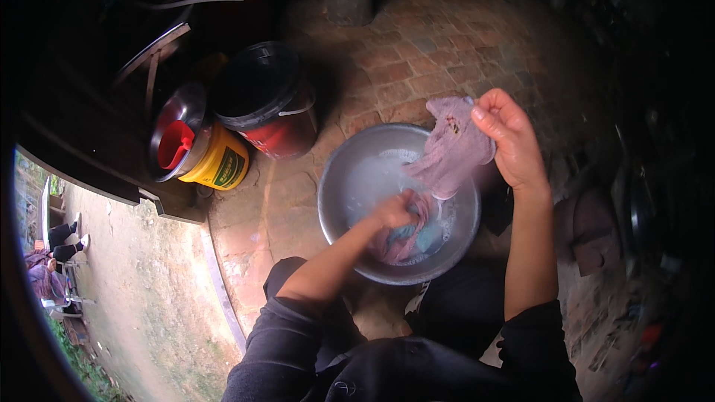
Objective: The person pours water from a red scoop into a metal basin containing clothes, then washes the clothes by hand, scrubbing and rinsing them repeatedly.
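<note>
A round metal basin (329, 178) of cloudy, sudsy water stands on the brick floor in front of me. My right hand (511, 145) pinches a wet mauve cloth (449, 148) and holds it up over the basin's far right side. The raised cloth bears a dark, torn-looking spot near its top. Lower down, my left hand (396, 211) is blurred and grips bunched pink fabric (396, 245) in the water. A pale blue-green piece (427, 239) shows beside that fabric. Whether the raised and bunched pink parts are one cloth, I cannot tell.
Left of the basin stand a dark lidded bucket (262, 95) and a yellow bucket (229, 159). A metal bowl (192, 103) with a red scoop (174, 144) sits by the yellow one. A metal pot (349, 3) stands at the back. Outside, a person (50, 268) sits at far left.
</note>
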`<state>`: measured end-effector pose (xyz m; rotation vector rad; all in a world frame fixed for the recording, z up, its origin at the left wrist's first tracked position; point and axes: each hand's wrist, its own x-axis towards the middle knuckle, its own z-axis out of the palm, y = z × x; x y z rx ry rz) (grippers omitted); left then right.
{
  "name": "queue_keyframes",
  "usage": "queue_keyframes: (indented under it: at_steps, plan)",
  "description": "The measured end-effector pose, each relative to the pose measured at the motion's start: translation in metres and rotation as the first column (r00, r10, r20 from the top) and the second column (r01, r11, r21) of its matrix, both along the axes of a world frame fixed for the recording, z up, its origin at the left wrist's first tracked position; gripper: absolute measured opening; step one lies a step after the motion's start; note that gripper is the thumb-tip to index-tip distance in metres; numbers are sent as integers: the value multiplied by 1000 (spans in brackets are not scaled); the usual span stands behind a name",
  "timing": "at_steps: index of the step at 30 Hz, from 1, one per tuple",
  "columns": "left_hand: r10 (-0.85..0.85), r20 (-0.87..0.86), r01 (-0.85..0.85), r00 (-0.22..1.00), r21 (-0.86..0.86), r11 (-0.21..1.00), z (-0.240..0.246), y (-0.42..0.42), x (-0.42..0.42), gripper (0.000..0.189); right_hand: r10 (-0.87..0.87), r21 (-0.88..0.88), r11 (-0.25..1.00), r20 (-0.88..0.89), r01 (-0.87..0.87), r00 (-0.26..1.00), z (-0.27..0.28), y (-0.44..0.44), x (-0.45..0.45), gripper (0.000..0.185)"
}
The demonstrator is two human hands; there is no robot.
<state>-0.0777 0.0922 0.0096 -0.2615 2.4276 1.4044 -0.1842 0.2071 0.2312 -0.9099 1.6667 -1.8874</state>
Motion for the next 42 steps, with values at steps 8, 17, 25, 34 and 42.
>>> queue_keyframes:
  at_steps: [8, 17, 25, 34, 42]
  plan:
    - [-198, -78, 179, 977, -204, 963, 10, 38, 22, 58, -12, 32, 999, -19, 13, 1000, -26, -46, 14, 9]
    - [-35, -133, 66, 991, 235, 970, -2, 22, 20, 22, 13, 565, 756, -519, 332, 854, -204, -33, -3, 22]
    - [84, -550, -456, 831, -587, 669, -23, -23, 13, 47, 464, 681, 562, -730, 469, 502, -239, -19, 19, 64]
    - [88, -184, -194, 979, -708, 679, -56, -26, 6, 75, 534, 777, 411, -629, 477, 565, -256, -21, 23, 74]
    - [85, -100, -130, 991, -681, 720, -64, -42, 6, 76, 438, 790, 486, -590, 373, 678, -249, -35, 7, 64]
